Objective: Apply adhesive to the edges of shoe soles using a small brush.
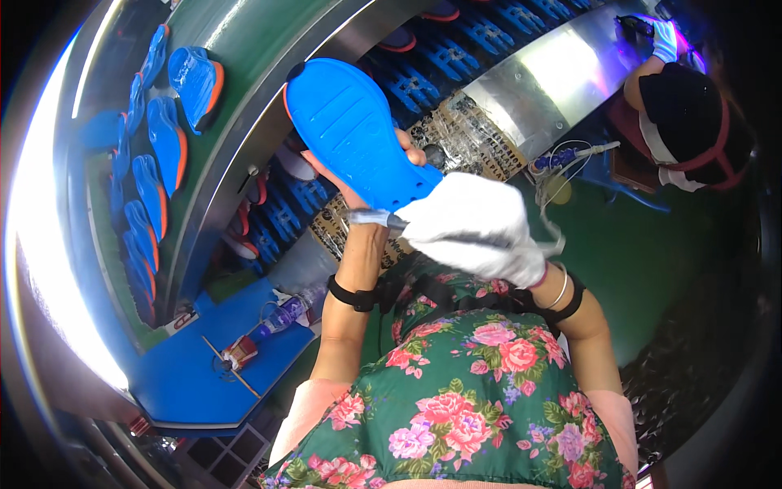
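My left hand (352, 194) is bare and closed around a blue shoe sole (346, 122). The sole is raised in front of me with its broad end up, and a bit of orange edge shows at its left side. Over the sole's lower end is my right hand (472, 224), in a white glove. Its fingers are closed on a small brush (376, 218) with a pale tip and dark shaft, pointing left, close to my left wrist. The glove hides most of the handle and part of the sole. Whether the brush touches the sole I cannot tell.
Several blue soles with orange edges lie on a green conveyor (213, 155) at left. Shoes fill the dark space (456, 61) under its metal rim. A blue table (187, 383) bears a purple-labelled bottle (285, 315). At upper right works another person (684, 114).
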`<state>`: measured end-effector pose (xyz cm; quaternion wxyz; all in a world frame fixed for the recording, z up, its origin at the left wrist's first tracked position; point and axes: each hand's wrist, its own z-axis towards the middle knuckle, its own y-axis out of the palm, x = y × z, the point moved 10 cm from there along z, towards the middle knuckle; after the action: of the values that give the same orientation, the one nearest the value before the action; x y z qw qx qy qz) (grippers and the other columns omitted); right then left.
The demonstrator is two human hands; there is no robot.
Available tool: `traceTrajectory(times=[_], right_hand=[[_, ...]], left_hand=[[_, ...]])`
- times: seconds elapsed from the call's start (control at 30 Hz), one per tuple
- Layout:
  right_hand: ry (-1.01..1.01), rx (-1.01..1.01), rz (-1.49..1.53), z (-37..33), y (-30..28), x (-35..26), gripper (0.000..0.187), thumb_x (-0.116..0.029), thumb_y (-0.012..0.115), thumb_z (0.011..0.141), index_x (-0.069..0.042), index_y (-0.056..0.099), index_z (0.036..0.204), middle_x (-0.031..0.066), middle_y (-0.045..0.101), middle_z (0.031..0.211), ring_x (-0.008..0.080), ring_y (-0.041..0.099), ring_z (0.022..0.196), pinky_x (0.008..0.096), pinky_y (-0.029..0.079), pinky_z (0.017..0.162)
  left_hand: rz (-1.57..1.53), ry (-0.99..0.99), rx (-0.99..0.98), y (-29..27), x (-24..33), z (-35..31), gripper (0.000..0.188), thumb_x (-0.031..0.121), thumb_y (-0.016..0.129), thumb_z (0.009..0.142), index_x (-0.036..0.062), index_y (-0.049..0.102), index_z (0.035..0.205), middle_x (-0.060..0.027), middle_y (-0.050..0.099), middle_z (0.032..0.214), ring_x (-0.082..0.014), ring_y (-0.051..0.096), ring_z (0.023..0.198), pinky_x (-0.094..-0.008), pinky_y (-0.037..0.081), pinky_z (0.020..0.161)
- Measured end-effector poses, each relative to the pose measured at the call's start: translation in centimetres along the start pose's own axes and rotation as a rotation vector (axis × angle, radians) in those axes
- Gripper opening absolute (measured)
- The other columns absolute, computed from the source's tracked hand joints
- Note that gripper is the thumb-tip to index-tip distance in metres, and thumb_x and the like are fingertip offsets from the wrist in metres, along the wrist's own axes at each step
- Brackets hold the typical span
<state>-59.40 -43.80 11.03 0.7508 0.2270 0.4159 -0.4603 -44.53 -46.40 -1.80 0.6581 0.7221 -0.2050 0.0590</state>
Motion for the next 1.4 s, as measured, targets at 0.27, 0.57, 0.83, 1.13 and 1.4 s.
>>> traceTrajectory(times=[0.27,0.57,0.83,1.13,1.4], right_hand=[[-0.150,0.057,-0.292,-1.6,0.5,-0.7,0.028,-0.004,0.082,0.081,-0.008,0.080,0.109,0.0107,0.078,0.109,0.0267,0.073,0.090,0.0372,0.058,0.079],[-0.066,0.068,-0.199,-1.1,-1.7,-0.6,0.030,-0.001,0.082,0.080,-0.008,0.080,0.108,0.0119,0.078,0.107,0.0287,0.075,0.090,0.0386,0.059,0.077],[-0.081,-0.083,-0.032,-1.6,0.0,-1.6,0.030,-0.006,0.085,0.079,-0.008,0.079,0.109,0.0106,0.079,0.106,0.0268,0.074,0.088,0.0369,0.059,0.076],[-0.134,-0.084,-0.240,-3.5,0.4,-2.0,0.028,-0.008,0.081,0.083,-0.010,0.079,0.111,0.0103,0.076,0.106,0.0276,0.072,0.088,0.0387,0.059,0.075],[-0.091,-0.096,-0.177,-5.1,-0.5,-1.4,0.028,-0.006,0.083,0.080,-0.010,0.080,0.108,0.0099,0.078,0.110,0.0260,0.072,0.087,0.0363,0.058,0.073]], left_hand=[[0.128,0.026,0.067,-0.6,0.8,0.9,0.118,0.104,0.047,0.070,-0.0013,0.058,0.123,-0.0153,0.065,0.100,-0.0282,0.058,0.094,-0.0432,0.050,0.085],[-0.033,0.106,0.004,1.1,2.7,1.0,0.123,0.106,0.038,0.069,-0.0028,0.057,0.122,-0.0154,0.065,0.100,-0.0298,0.064,0.083,-0.0470,0.054,0.080],[0.021,0.029,0.039,1.6,3.0,1.2,0.118,0.103,0.035,0.075,-0.0006,0.056,0.126,-0.0167,0.065,0.099,-0.0300,0.064,0.077,-0.0466,0.055,0.074],[0.178,-0.239,-0.065,1.9,1.4,2.7,0.133,0.106,0.030,0.070,0.0011,0.045,0.151,-0.0292,0.068,0.113,-0.0395,0.072,0.087,-0.0491,0.063,0.069],[0.198,-0.513,-0.022,0.9,-2.4,1.9,0.124,0.096,0.048,0.077,0.0020,0.038,0.157,-0.0305,0.063,0.132,-0.0442,0.072,0.103,-0.0583,0.064,0.081]])
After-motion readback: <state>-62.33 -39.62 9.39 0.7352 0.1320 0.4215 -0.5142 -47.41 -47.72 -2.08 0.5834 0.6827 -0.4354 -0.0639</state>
